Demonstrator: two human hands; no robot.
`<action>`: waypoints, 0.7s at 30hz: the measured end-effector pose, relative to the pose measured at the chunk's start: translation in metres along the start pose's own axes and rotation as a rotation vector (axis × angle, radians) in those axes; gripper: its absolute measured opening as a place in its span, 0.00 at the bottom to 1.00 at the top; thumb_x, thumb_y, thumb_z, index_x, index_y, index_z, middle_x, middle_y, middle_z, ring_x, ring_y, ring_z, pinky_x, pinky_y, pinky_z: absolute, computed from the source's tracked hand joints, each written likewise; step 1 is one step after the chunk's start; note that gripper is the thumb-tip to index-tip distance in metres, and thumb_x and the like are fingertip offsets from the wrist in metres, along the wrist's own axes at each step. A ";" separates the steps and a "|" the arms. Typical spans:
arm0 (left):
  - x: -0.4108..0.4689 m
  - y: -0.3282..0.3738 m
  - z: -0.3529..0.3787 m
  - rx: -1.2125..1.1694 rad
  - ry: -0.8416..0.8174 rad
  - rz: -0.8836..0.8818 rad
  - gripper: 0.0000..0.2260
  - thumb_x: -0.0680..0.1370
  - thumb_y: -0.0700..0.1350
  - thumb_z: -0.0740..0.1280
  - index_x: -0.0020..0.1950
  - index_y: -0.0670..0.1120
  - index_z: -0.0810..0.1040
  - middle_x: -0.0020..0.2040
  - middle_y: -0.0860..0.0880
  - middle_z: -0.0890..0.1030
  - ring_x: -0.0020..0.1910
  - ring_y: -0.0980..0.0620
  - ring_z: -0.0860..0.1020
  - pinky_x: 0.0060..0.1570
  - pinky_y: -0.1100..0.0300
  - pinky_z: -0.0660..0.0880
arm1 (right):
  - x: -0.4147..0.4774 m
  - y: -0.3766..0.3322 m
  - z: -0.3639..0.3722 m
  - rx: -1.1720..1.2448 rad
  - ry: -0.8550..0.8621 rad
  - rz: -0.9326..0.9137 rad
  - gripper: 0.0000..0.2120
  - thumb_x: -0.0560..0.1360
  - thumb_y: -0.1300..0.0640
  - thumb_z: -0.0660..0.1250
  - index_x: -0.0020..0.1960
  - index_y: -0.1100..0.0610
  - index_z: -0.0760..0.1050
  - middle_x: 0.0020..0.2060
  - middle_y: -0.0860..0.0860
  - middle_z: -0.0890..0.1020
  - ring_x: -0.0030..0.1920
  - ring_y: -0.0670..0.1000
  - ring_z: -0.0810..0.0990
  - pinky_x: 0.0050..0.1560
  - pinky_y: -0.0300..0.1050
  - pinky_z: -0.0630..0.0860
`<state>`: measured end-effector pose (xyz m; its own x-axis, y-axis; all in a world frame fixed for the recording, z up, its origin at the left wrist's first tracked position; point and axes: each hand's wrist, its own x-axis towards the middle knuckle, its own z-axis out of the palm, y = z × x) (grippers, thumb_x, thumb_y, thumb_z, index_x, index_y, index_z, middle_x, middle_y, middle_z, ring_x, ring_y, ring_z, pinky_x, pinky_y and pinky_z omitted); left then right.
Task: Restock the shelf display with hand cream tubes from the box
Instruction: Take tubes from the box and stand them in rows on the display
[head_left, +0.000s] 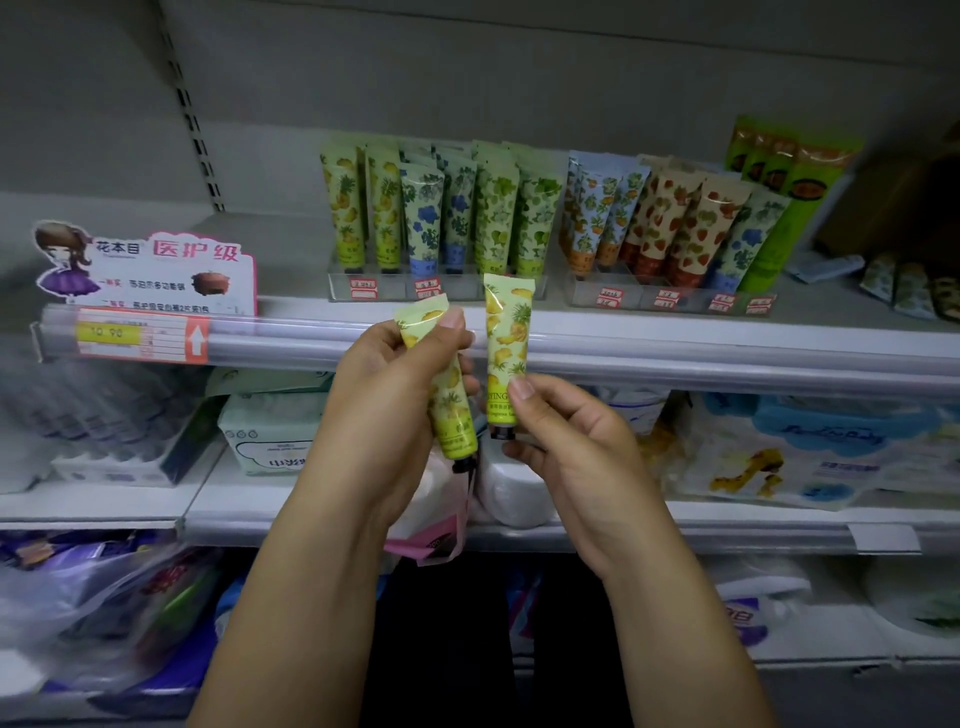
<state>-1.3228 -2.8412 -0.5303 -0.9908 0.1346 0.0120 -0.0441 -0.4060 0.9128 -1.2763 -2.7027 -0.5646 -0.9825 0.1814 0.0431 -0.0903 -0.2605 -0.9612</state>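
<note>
A: Left end of the shelf?
B: Promo sign clipped at the front edge, yellow price label on the rail under it. Bare board between the sign and the left tray.

A: Contents of the left tray?
B: Tubes upright, caps down, in rows: pineapple tubes at the left, blue-flower tubes in the middle, green-leaf tubes at the right.

A: Hands?
B: Both are in front of the shelf's front edge, under the right end of that tray. Left hand has its fingers curled round the first held tube, which is tilted with its cap down. Right hand pinches the second held tube near the cap, upright. Both carry the pineapple print. They sit just beside each other.

A: Further right?
B: A narrow gap, then the right tray: orange-fruit tubes, strawberry tubes, one blue-flower tube at its right end. Tall green tubes stand just beside it. Blurred items lie near the right edge; I cannot tell what they are.
</note>
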 end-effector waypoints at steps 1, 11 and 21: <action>0.000 0.004 -0.004 -0.001 0.009 0.007 0.11 0.80 0.46 0.69 0.56 0.40 0.78 0.40 0.48 0.81 0.35 0.54 0.80 0.35 0.60 0.78 | 0.001 0.000 0.003 0.004 -0.003 -0.002 0.14 0.71 0.51 0.71 0.54 0.55 0.83 0.47 0.51 0.87 0.47 0.45 0.84 0.52 0.44 0.76; 0.011 0.043 -0.039 0.191 0.214 0.324 0.08 0.76 0.49 0.75 0.51 0.47 0.81 0.38 0.53 0.82 0.41 0.55 0.81 0.41 0.61 0.78 | 0.016 -0.013 0.053 -0.086 -0.043 -0.064 0.12 0.76 0.53 0.71 0.58 0.55 0.79 0.48 0.51 0.87 0.51 0.48 0.86 0.58 0.47 0.79; 0.061 0.092 -0.045 0.281 0.316 0.577 0.12 0.76 0.42 0.76 0.57 0.48 0.80 0.51 0.50 0.87 0.51 0.56 0.85 0.50 0.63 0.81 | 0.038 -0.041 0.078 -0.221 -0.010 -0.215 0.12 0.79 0.56 0.70 0.61 0.48 0.74 0.48 0.44 0.87 0.53 0.44 0.85 0.60 0.45 0.76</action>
<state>-1.3927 -2.9107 -0.4638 -0.8379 -0.3170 0.4444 0.4903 -0.0792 0.8680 -1.3224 -2.7592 -0.5018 -0.9464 0.2000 0.2537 -0.2599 -0.0048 -0.9656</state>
